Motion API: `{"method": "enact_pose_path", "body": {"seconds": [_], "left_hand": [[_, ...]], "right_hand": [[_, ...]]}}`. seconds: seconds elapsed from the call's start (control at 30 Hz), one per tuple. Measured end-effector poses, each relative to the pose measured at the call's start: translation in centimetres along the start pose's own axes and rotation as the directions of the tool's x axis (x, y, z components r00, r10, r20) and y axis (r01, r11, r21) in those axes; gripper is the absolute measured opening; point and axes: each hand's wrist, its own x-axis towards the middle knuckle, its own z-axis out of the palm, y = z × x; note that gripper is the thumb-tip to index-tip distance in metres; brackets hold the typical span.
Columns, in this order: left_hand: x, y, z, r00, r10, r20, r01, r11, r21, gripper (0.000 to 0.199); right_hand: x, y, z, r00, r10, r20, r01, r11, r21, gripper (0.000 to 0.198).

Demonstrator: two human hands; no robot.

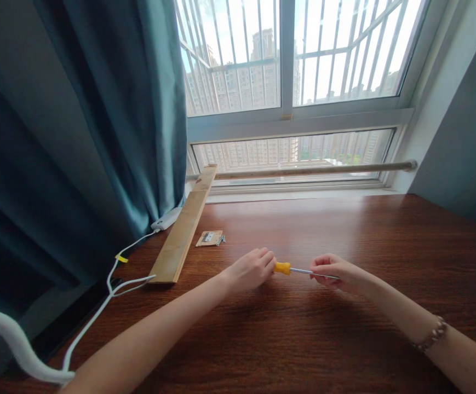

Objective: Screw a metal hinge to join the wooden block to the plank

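Note:
A screwdriver (282, 267) with a yellow handle and a metal shaft lies level between my hands, over the brown wooden tabletop (303, 334). My left hand (253, 268) is closed round the end of its handle, part of which the fingers hide. Pinched on the shaft is my right hand (331, 270), and the shaft's end shows just past the fingertips. Beyond my left hand lies a small packet (208, 238) with several screws (221, 239) at its right side. A long wooden board (184, 230) rests to the left of the packet.
White cables (93, 314) run along the left edge to a white power strip (166, 219) beside the board. A dark blue curtain (151, 109) hangs at the left. The barred window (238, 65) with a horizontal rail (315, 171) stands behind the table.

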Motion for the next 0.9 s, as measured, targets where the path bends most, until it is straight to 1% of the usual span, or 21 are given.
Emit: {"method": "enact_pose_path", "body": {"seconds": [0.03, 0.07, 0.1, 0.13, 0.17, 0.2, 0.27, 0.33, 0.37, 0.4, 0.47, 0.5, 0.57, 0.77, 0.9], "left_hand": [[-0.4, 0.2, 0.1, 0.999, -0.035, -0.003, 0.035, 0.998, -0.046, 0.019], [-0.8, 0.3, 0.2, 0.995, -0.095, -0.012, 0.093, 0.99, -0.107, 0.017], [-1.2, 0.3, 0.4, 0.983, -0.18, -0.022, 0.173, 0.968, -0.179, 0.015], [-1.7, 0.1, 0.6, 0.958, -0.286, -0.028, 0.27, 0.929, -0.252, 0.014], [-2.2, -0.4, 0.9, 0.919, -0.394, -0.027, 0.367, 0.877, -0.31, 0.014], [-2.7, -1.0, 1.2, 0.867, -0.498, -0.018, 0.462, 0.816, -0.348, 0.014], [-3.7, -2.6, 1.9, 0.74, -0.672, 0.029, 0.635, 0.683, -0.36, 0.016], [-4.5, -4.5, 2.6, 0.597, -0.794, 0.113, 0.779, 0.54, -0.319, 0.019], [-4.9, -5.3, 3.0, 0.532, -0.832, 0.158, 0.831, 0.478, -0.285, 0.021], [-5.2, -6.1, 3.2, 0.478, -0.858, 0.189, 0.868, 0.428, -0.254, 0.022], [-5.7, -7.1, 3.7, 0.412, -0.882, 0.23, 0.906, 0.37, -0.206, 0.023], [-5.9, -7.5, 3.9, 0.395, -0.888, 0.234, 0.915, 0.358, -0.185, 0.023], [-6.3, -7.9, 4.2, 0.381, -0.894, 0.234, 0.923, 0.354, -0.151, 0.024], [-6.8, -8.2, 4.9, 0.362, -0.894, 0.266, 0.932, 0.341, -0.12, 0.03], [-6.4, -8.6, 5.1, 0.353, -0.89, 0.288, 0.935, 0.331, -0.125, 0.029]], "right_hand": [[0.1, 0.0, -0.1, 1.0, -0.022, -0.013, 0.023, 0.998, 0.056, 0.038], [0.2, -0.1, -0.4, 0.997, -0.053, -0.051, 0.059, 0.991, 0.119, 0.041], [0.2, -0.2, -0.7, 0.99, -0.081, -0.115, 0.101, 0.979, 0.177, 0.042], [0.3, -0.4, -1.0, 0.976, -0.102, -0.194, 0.145, 0.965, 0.221, 0.042], [0.4, -0.5, -1.4, 0.956, -0.11, -0.27, 0.179, 0.953, 0.245, 0.04], [0.5, -0.5, -1.8, 0.936, -0.107, -0.334, 0.199, 0.946, 0.256, 0.037], [0.7, -0.5, -2.3, 0.904, -0.091, -0.419, 0.214, 0.943, 0.256, 0.033], [0.9, -0.2, -2.3, 0.9, -0.067, -0.432, 0.196, 0.945, 0.262, 0.03], [1.0, 0.0, -2.1, 0.905, -0.057, -0.421, 0.186, 0.945, 0.27, 0.03], [1.0, 0.2, -1.8, 0.913, -0.05, -0.406, 0.176, 0.944, 0.278, 0.031], [1.0, 0.4, -1.2, 0.924, -0.043, -0.38, 0.16, 0.946, 0.282, 0.035], [1.0, 0.4, -0.9, 0.925, -0.042, -0.376, 0.155, 0.949, 0.275, 0.036], [0.9, 0.3, -0.5, 0.922, -0.045, -0.384, 0.152, 0.955, 0.255, 0.039], [0.9, 0.2, -0.7, 0.913, -0.05, -0.406, 0.147, 0.967, 0.21, 0.041], [0.9, 0.5, -0.9, 0.905, -0.071, -0.418, 0.149, 0.976, 0.157, 0.041]]}}
